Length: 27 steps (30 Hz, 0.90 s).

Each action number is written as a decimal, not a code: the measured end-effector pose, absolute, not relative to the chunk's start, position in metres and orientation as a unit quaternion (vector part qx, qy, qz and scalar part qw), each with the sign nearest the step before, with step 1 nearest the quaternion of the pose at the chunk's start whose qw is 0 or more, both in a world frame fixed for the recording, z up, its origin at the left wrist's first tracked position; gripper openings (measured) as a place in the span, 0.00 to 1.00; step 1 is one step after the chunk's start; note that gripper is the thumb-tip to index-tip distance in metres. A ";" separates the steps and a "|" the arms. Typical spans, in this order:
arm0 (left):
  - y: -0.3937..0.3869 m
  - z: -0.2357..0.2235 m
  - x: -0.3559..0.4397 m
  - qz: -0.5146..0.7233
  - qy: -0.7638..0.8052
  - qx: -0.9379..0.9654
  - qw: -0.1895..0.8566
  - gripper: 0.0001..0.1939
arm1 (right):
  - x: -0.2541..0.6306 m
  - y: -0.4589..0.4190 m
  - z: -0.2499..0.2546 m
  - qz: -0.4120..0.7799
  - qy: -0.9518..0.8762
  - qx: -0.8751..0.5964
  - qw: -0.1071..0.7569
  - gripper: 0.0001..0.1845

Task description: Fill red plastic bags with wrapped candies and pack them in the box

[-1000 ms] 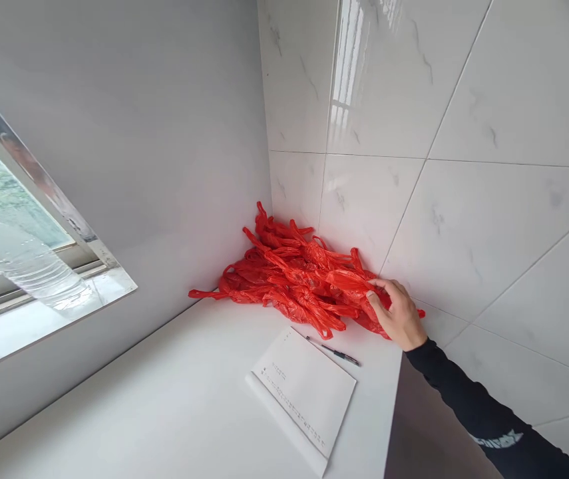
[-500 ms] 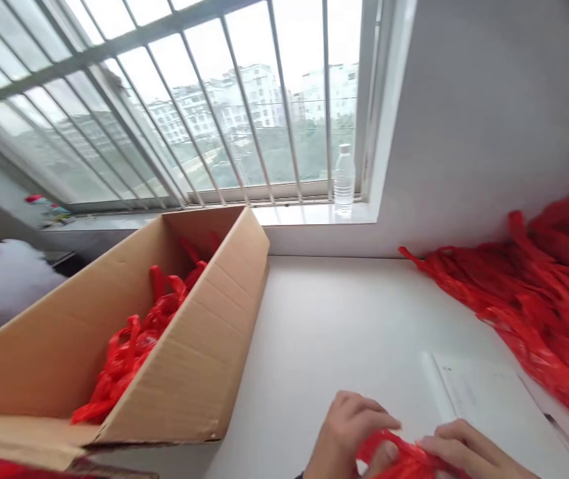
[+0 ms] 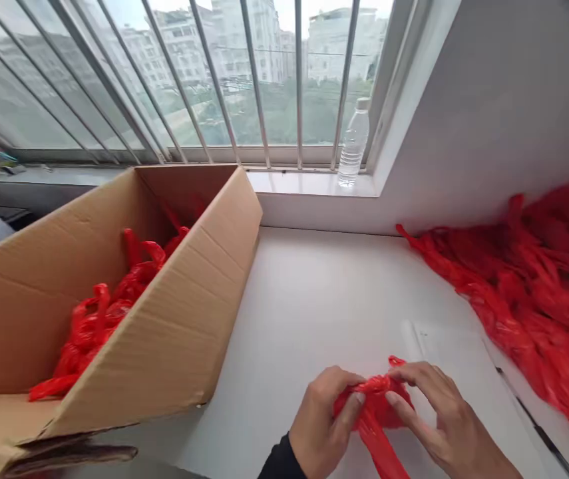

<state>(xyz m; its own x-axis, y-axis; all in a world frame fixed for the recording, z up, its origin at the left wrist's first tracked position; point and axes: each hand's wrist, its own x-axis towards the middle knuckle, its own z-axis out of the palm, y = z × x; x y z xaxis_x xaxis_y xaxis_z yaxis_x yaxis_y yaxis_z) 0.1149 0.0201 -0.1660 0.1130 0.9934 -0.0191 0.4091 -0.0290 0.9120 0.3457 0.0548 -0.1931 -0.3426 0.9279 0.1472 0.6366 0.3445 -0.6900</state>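
A red plastic bag (image 3: pixel 381 406) is bunched up between my two hands above the white table's near part. My left hand (image 3: pixel 327 416) pinches its twisted top between thumb and fingers. On the other side, my right hand (image 3: pixel 436 416) grips the bag with thumb and fingertips. One strip of the bag hangs down toward the bottom edge, and a small loop sticks up beside my right fingers. Whether anything is inside the bag, I cannot tell.
At the left stands an open cardboard box (image 3: pixel 164 332) with several crumpled red bags (image 3: pixel 104 306) inside. A heap of flat red bags (image 3: pixel 528 299) lies at the right. A black pen-like stick (image 3: pixel 536 426) rests near white paper (image 3: pixel 454 339). A clear bottle (image 3: pixel 354 146) stands on the windowsill.
The view has tilted downward, so my hands and the bag show higher and more fully. Both hands still grip the bag, its twisted top now visible between them.
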 end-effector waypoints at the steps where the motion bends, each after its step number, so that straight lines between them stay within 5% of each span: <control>1: 0.023 -0.162 0.113 0.354 0.554 0.617 0.432 0.15 | 0.342 0.054 -0.185 0.266 -0.779 -0.509 0.252 0.12; 5: 0.039 -0.161 0.107 0.343 0.524 0.604 0.492 0.16 | 0.325 0.063 -0.160 0.293 -0.774 -0.521 0.209 0.07; 15: 0.035 -0.170 0.083 0.339 0.592 0.516 0.517 0.18 | 0.339 0.066 -0.151 0.327 -0.724 -0.551 0.256 0.06; 23: 0.042 -0.166 0.083 0.352 0.565 0.587 0.460 0.19 | 0.331 0.062 -0.152 0.375 -0.703 -0.529 0.293 0.01; 27: 0.043 -0.162 0.099 0.302 0.540 0.664 0.420 0.17 | 0.321 0.060 -0.153 0.411 -0.691 -0.529 0.271 0.07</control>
<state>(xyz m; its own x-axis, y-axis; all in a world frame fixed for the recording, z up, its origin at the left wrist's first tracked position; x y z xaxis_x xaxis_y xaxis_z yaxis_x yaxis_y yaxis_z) 0.0989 0.0431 -0.1623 0.2342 0.9707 -0.0538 0.4639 -0.0629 0.8837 0.3206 0.0595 -0.1535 -0.2930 0.9542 -0.0603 0.5094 0.1024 -0.8544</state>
